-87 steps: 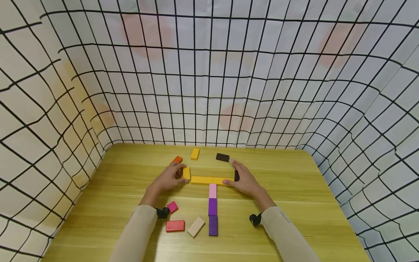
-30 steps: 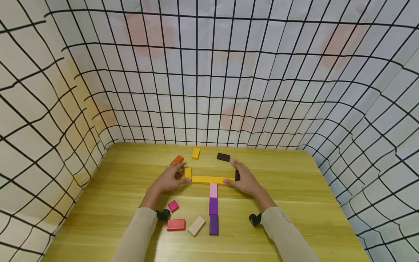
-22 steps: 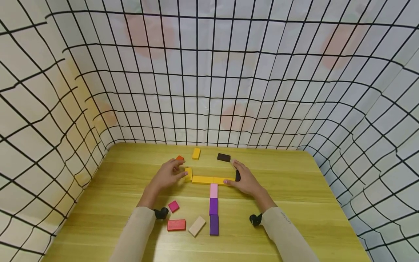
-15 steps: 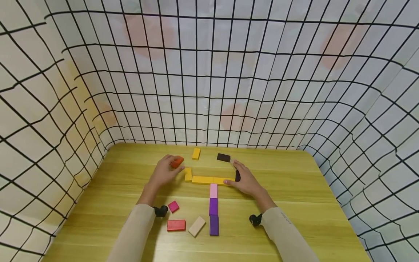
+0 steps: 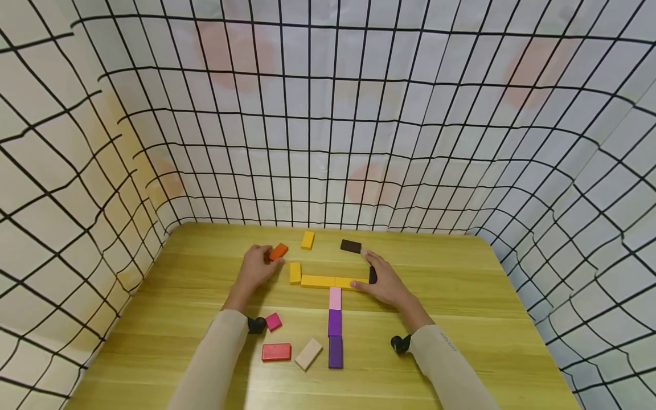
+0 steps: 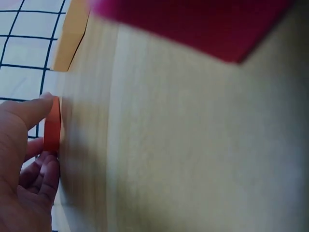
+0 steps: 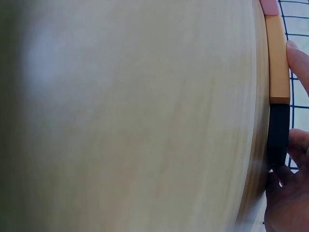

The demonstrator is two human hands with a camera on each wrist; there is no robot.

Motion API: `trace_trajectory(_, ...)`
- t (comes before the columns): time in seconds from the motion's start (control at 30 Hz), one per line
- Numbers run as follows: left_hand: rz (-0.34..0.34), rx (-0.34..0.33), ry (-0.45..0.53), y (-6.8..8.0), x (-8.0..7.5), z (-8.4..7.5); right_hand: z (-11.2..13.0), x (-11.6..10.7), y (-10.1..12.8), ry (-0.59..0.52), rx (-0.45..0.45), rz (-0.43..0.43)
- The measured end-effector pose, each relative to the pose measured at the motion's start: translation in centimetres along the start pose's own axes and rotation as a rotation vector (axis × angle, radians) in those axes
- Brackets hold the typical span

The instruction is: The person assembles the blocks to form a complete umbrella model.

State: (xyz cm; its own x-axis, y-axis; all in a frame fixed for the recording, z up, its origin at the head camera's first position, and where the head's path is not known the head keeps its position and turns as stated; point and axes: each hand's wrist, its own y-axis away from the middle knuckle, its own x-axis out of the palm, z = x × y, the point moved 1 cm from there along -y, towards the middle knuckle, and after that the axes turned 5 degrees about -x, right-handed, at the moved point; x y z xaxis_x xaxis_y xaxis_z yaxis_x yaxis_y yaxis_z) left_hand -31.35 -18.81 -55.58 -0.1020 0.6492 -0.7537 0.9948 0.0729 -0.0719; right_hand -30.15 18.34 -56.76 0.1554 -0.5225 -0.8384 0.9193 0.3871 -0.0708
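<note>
Your left hand (image 5: pixel 254 269) sits at the far left of the layout, fingers and thumb curled round the small orange wooden block (image 5: pixel 278 251); the left wrist view shows the same block (image 6: pixel 52 124) pinched between thumb and fingertips, one edge on the table; it lies apart from the row, just beyond its left end, so the grip reads as a pick-up of a loose piece.

Your right hand (image 5: pixel 385 283) rests at the opposite end; thumb laid against the near side of the flat yellow wooden blocks (image 5: pixel 328 281), fingers curled round the small black wooden block (image 5: pixel 372 275) that butts the row's right end; likely you hold it there to keep the line square while the other hand works; the right wrist view shows black block (image 7: pixel 278 133) end to end with yellow (image 7: pixel 277 58).

Outward: a short yellow block (image 5: pixel 295 272) turned upward at the row's left end; a stem of pink (image 5: pixel 335 298) and purple blocks (image 5: pixel 335 336) runs toward you from the row's middle.

Loose pieces: another yellow block (image 5: pixel 307 240) and a dark brown block (image 5: pixel 351 246) far side; magenta (image 5: pixel 273 321), red (image 5: pixel 275 352) and pale beige (image 5: pixel 308 354) blocks near your left sleeve; all on the light wooden table (image 5: pixel 461 319), grid-patterned cloth (image 5: pixel 328 114) behind.
</note>
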Motion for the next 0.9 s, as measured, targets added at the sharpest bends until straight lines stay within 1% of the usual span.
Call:
trace_trajectory(0.2, -0.001, 0.005, -0.021, -0.2, 0.1, -0.2, 0.0, 0.0, 0.1, -0.006, 0.002, 0.003)
trace_trajectory(0.43, 0.027, -0.030, -0.019, -0.5, 0.0, -0.3, 0.0, -0.1, 0.1, -0.006, 0.000, -0.002)
trace_trajectory(0.53, 0.026, -0.031, -0.011, -0.5, -0.1, -0.5, 0.1, -0.1, 0.1, -0.002, -0.003, -0.001)
trace_trajectory(0.63, 0.023, -0.012, 0.010, -0.4, -0.2, -1.2, 0.1, -0.2, 0.1, 0.000, -0.002, 0.000)
trace_trajectory(0.8, 0.026, 0.047, 0.075, -0.2, -0.5, -2.8, 0.1, -0.2, 0.1, 0.001, 0.001, 0.001)
trace_trajectory(0.9, 0.038, 0.058, 0.096, -0.2, -0.4, -3.6, 0.1, -0.1, 0.2, 0.000, 0.001, 0.000)
